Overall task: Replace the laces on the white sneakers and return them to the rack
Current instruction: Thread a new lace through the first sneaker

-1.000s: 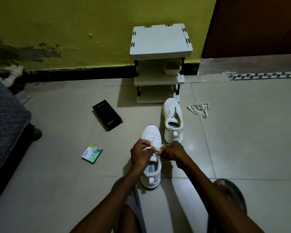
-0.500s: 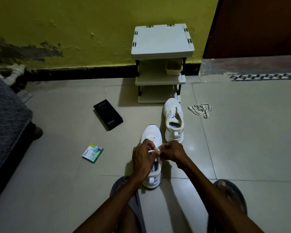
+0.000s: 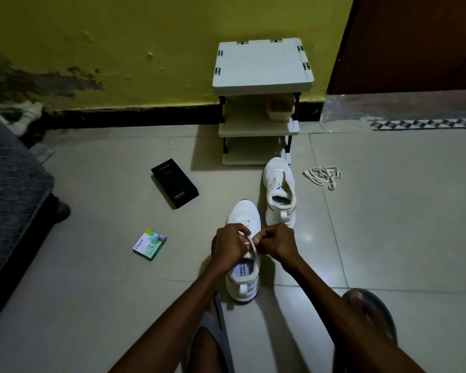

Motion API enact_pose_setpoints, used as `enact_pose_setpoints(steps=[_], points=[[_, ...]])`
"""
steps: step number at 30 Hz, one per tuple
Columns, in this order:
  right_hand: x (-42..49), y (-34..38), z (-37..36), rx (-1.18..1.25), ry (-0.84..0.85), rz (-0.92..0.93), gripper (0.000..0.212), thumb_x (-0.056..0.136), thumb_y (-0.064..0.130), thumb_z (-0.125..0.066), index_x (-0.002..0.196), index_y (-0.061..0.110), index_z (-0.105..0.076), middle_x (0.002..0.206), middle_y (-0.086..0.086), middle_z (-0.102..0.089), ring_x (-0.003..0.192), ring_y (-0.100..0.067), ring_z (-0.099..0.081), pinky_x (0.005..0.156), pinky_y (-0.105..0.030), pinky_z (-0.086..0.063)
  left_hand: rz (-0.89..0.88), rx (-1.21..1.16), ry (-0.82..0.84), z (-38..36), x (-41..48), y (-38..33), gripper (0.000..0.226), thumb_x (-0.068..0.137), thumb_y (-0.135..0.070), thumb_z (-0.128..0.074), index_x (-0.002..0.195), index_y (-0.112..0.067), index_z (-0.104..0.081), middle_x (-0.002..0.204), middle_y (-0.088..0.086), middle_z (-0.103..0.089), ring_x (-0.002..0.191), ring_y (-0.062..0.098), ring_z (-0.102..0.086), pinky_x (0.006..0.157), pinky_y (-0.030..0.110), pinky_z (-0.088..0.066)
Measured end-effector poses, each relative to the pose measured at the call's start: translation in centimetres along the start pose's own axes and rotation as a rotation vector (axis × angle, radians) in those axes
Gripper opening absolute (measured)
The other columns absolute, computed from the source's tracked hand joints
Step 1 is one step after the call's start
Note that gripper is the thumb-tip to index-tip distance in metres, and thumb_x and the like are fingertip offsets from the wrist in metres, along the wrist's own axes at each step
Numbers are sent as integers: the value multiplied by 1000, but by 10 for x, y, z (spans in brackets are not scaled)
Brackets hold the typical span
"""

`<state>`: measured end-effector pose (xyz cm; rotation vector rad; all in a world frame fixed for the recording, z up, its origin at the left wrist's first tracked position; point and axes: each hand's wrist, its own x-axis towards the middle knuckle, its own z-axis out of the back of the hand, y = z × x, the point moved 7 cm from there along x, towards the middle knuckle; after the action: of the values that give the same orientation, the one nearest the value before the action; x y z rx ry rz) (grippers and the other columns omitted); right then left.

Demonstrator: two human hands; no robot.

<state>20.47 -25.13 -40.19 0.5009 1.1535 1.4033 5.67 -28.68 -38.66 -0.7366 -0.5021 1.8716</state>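
Lacing the near sneaker (image 3: 244,267) on the floor.
Left hand (image 3: 228,247) and right hand (image 3: 276,242), fingers curled, each pinch the white lace (image 3: 250,244); the second sneaker (image 3: 279,192) sits by the rack (image 3: 261,64).

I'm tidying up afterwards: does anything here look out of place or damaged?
A tangled loose lace lies on the floor right of the far sneaker. A black phone box and a green Odonil packet lie strewn there too. The yellow wall is stained at left.
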Motion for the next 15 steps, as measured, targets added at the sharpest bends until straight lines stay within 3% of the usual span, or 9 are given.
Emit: enact_pose_setpoints(steps=[4, 6, 8, 10, 12, 13, 15], points=[[-2, 24, 21, -37, -79, -22, 11, 74, 7, -71, 64, 9, -75, 61, -7, -71, 59, -18, -67, 69, -35, -59, -159, 72, 82, -5, -3, -1, 33, 69, -17, -75, 100, -27, -72, 94, 0, -74, 90, 21, -68, 80, 33, -56], [-3, 49, 36, 256, -92, -47, 14, 74, 5, -68, 61, 4, -70, 55, -10, -65, 52, -18, -60, 59, -30, -53, -204, 121, 101, -6, -2, -3, 40, 62, -22, -79, 101, -27, -71, 93, 0, -73, 88, 24, -67, 75, 30, -53], [0, 82, 53, 643, -40, -55, 20, 81, -7, -53, 64, 2, -59, 54, -6, -59, 46, -10, -56, 52, -18, -48, -228, 148, 114, -5, -1, -5, 43, 62, -22, -81, 103, -24, -71, 94, 1, -73, 90, 26, -66, 72, 29, -49], [-3, 117, 70, 962, 66, -19, 22, 86, -11, -44, 78, 3, -59, 72, -6, -65, 63, -10, -66, 60, -21, -54, -239, 170, 137, -4, 3, -6, 45, 65, -22, -81, 108, -26, -70, 100, 1, -71, 98, 27, -62, 77, 30, -45], [-8, 134, 76, 1175, 205, -8, 23, 94, -4, -42, 88, 4, -62, 91, -12, -69, 80, -19, -70, 69, -28, -58, -226, 233, 149, -4, 5, -6, 44, 73, -23, -77, 115, -31, -67, 109, 0, -67, 109, 25, -52, 86, 32, -35], [-9, 131, 73, 1132, 244, -32, 29, 95, -2, -40, 83, 5, -65, 95, -15, -68, 74, -18, -68, 63, -25, -56, -220, 266, 135, -3, 6, -7, 42, 76, -23, -74, 115, -33, -66, 109, 0, -64, 112, 25, -47, 87, 33, -31], [-7, 108, 63, 633, 209, -86, 32, 94, 0, -39, 71, 9, -60, 95, -18, -68, 54, -12, -54, 47, -20, -43, -215, 329, 82, -1, 8, -6, 39, 78, -23, -73, 114, -36, -65, 106, -3, -55, 112, 25, -43, 86, 34, -29]])
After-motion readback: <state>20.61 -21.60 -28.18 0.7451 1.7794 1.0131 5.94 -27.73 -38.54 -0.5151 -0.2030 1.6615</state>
